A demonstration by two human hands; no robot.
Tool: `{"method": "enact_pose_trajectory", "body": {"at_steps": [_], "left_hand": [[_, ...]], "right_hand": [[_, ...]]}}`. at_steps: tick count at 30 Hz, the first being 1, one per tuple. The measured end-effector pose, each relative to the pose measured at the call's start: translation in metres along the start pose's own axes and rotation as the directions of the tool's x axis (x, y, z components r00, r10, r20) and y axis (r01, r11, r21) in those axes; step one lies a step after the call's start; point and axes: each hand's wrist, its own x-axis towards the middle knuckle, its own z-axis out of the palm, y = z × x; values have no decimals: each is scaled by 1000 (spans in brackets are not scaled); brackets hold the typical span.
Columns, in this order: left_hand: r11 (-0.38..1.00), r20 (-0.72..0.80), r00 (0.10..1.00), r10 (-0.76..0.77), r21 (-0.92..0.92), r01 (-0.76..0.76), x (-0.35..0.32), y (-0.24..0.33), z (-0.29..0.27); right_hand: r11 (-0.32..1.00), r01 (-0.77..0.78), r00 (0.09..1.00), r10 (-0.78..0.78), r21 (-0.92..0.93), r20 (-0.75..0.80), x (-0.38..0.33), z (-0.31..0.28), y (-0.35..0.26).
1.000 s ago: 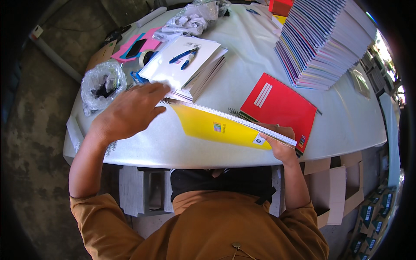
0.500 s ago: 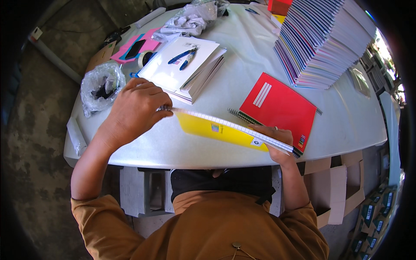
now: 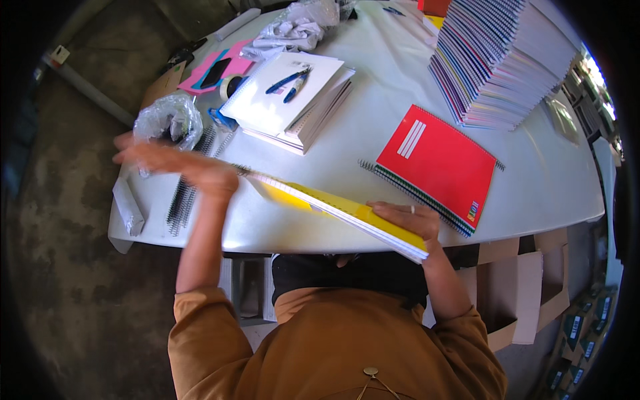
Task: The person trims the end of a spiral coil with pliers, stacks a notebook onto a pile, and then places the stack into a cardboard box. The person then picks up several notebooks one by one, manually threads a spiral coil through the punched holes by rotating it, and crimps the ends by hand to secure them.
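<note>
My right hand (image 3: pixel 408 220) grips the right end of a yellow notebook (image 3: pixel 347 212), fingers over its yellow cover. The notebook is tilted, and its white page edges show along the near side. A bit of dark spiral coil (image 3: pixel 241 169) shows at its left end. My left hand (image 3: pixel 177 165) is blurred by motion beside that end, its fingers stretched out to the left, in front of a clear plastic wrapping (image 3: pixel 175 120). Loose dark spiral coils (image 3: pixel 181 205) lie partly behind my left hand and forearm. A red spiral notebook (image 3: pixel 437 170) lies on the table to the right.
A stack of white-covered notebooks (image 3: pixel 267 100) carries blue-handled pliers (image 3: pixel 293 83). A tall pile of spiral notebooks (image 3: pixel 500 73) stands at the back right. A phone (image 3: pixel 215 73) on pink paper, a tape roll (image 3: pixel 230 87) and crumpled plastic (image 3: pixel 293 30) lie at the back left. Cardboard boxes (image 3: pixel 527 293) stand below the table.
My left hand has let go at the notebook's left end and swung leftward. The yellow notebook has tipped, with my right fingers now over its cover. Loose coils at the left have come into sight.
</note>
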Motion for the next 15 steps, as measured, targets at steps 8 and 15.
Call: {"method": "enact_pose_trajectory", "body": {"at_steps": [8,15], "left_hand": [[975,7,987,-161,-155,161,-3,43,-14],[942,-73,948,309,-112,-316,1,57,-32]], "right_hand": [[999,30,999,-30,-18,-30,-2,3,0],[999,11,998,-13,-31,-67,-4,3,-8]]}}
